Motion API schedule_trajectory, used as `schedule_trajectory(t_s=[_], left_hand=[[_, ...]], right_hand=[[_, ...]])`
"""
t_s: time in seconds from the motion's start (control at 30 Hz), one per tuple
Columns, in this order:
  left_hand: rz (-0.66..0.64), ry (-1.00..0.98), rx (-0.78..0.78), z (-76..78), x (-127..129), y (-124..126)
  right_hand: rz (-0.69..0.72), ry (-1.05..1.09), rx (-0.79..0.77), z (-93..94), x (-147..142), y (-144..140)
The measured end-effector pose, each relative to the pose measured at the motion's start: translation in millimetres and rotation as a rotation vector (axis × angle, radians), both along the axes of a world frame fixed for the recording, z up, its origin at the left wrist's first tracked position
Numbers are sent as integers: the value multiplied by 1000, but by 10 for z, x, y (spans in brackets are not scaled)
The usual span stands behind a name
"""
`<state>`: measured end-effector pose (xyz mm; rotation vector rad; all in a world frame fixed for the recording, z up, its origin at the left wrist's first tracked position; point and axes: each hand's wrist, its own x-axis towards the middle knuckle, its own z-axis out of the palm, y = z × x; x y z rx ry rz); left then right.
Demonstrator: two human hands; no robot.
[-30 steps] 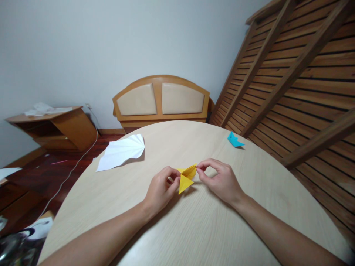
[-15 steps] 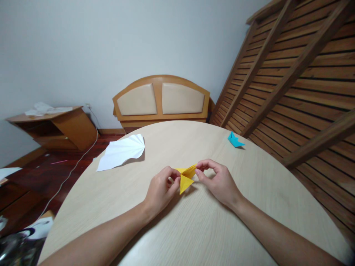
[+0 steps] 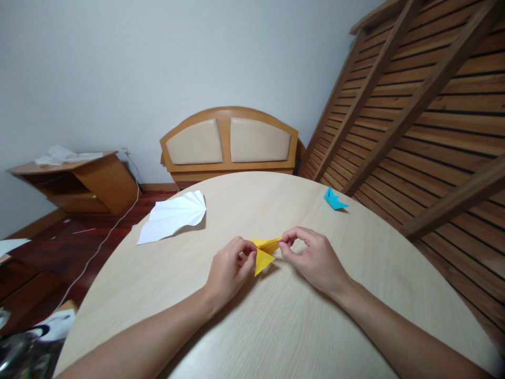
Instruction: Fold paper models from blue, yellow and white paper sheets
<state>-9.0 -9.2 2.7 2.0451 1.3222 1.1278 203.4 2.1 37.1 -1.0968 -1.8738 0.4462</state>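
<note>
Yellow paper (image 3: 263, 251), folded into pointed flaps, sits pinched between your two hands just above the pale wooden table (image 3: 276, 326). Your left hand (image 3: 226, 271) grips its left edge, thumb and forefinger closed on the fold where the two flaps meet, with the other fingers curled under. Your right hand (image 3: 313, 258) nips the tip of the upper flap between thumb and forefinger, likewise shut tight on the paper, its remaining fingers tucked into the palm. One flap points down and toward you, hanging just below your left fingertips; the other runs level across the gap to your right fingertips (whether the lower point touches the tabletop, you cannot tell from this angle). Both forearms lie low over the near part of the table.

Beyond your left fingers and well apart from them, a white pleated paper (image 3: 173, 216) lies flat near the table's far left edge, fanned out like a shell. Beyond your right fingers, also well apart, a small blue folded paper (image 3: 334, 199) rests near the far right edge.

Past the table, straight ahead of your fingertips, a padded wooden headboard (image 3: 229, 141) leans against the grey wall. Off to the right stands a slatted wooden frame (image 3: 414, 105), tilted; off to the left, a low wooden shelf (image 3: 79, 179) carries loose papers.
</note>
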Motion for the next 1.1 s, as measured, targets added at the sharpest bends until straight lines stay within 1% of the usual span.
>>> schedule_trajectory(t_s=[0.17,0.3,0.53,0.77,0.93,1.0,1.1], left_hand=[[-24,-141,-100,-18,27,20],[-33,-190,-136,-25,37,31],[-46,-176,-124,-34,29,30],[-39,-169,-109,-14,26,12],[-43,-159,-83,-17,19,24],[-44,-158,-86,-22,15,29],[-45,-155,-91,-35,10,30]], right_hand=[[53,55,-19,19,29,18],[69,126,-70,-5,23,42],[104,237,-127,-39,-3,46],[113,201,-178,-34,1,47],[170,202,-234,-21,-12,57],[204,225,-285,-22,-11,63],[292,275,-374,-34,-2,71]])
